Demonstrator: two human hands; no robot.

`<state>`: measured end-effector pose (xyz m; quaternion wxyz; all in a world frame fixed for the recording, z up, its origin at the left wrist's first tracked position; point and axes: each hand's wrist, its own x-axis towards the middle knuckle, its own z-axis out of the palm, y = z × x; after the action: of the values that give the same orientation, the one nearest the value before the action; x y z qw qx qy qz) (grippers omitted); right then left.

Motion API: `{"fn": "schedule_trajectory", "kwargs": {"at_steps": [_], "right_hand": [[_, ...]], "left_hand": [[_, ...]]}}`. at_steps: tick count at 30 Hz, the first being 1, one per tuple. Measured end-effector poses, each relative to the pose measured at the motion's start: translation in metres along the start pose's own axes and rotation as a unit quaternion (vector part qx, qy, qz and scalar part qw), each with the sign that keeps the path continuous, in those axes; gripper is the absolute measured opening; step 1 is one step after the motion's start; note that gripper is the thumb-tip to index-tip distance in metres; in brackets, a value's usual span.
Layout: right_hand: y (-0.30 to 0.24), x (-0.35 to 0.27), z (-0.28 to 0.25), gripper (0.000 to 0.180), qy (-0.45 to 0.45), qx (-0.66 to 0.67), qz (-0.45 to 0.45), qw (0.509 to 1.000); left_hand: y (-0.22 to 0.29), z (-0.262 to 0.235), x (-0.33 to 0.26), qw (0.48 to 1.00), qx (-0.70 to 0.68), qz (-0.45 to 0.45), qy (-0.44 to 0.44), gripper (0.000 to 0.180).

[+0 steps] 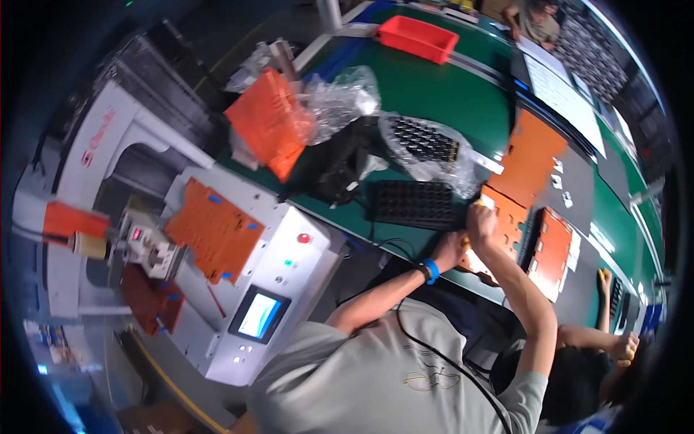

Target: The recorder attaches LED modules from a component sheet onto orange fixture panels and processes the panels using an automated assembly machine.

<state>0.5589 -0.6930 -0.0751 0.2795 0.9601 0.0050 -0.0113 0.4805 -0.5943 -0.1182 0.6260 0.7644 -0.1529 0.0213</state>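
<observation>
Both my hands are at an orange fixture plate (508, 215) with cut-outs, lying on the green bench. My right hand (483, 223) is closed above its left side, with yellow on a fingertip. Just left of it, at the plate's near edge, my left hand (452, 249) is closed too, a blue band on its wrist. What the fingers of either hand hold is too small to make out. Beyond lies another orange plate (533, 155). To the right is a third orange plate (551, 249) with pale edges. A black tray with pockets (412, 202) sits left of my hands.
Behind the tray lie a plastic-wrapped black tray (423, 141), black bags (336, 166) and an orange bag (271, 119). A red bin (418, 39) stands far back. At left is a white machine (271, 249) with a screen and buttons. Co-workers sit at right and far right.
</observation>
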Motion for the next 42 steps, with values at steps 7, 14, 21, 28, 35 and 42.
{"fn": "schedule_trajectory", "kwargs": {"at_steps": [7,14,21,28,35,42], "right_hand": [[0.005,-0.004,-0.031,0.014,-0.075,-0.069,0.031,0.994],[0.008,-0.012,-0.045,0.017,-0.106,-0.067,0.01,0.992],[0.019,-0.016,-0.061,0.025,-0.113,-0.132,-0.004,0.985],[0.052,-0.018,-0.05,0.017,-0.064,-0.085,-0.036,0.994],[0.131,-0.039,-0.064,0.012,0.136,0.059,-0.097,0.984],[0.286,-0.049,-0.013,0.017,0.174,0.494,0.194,0.83]], "left_hand": [[0.009,-0.002,0.005,0.997,-0.062,-0.024,-0.044,0.014],[0.0,-0.002,0.003,0.998,-0.003,-0.027,-0.051,0.015],[0.016,-0.005,0.008,0.996,-0.031,-0.013,-0.078,0.015],[0.03,-0.01,0.006,0.996,0.04,-0.015,-0.074,0.015],[0.023,-0.002,0.01,0.995,-0.012,-0.037,-0.094,0.021],[0.038,-0.006,0.01,0.993,0.039,-0.042,-0.102,0.031]]}}
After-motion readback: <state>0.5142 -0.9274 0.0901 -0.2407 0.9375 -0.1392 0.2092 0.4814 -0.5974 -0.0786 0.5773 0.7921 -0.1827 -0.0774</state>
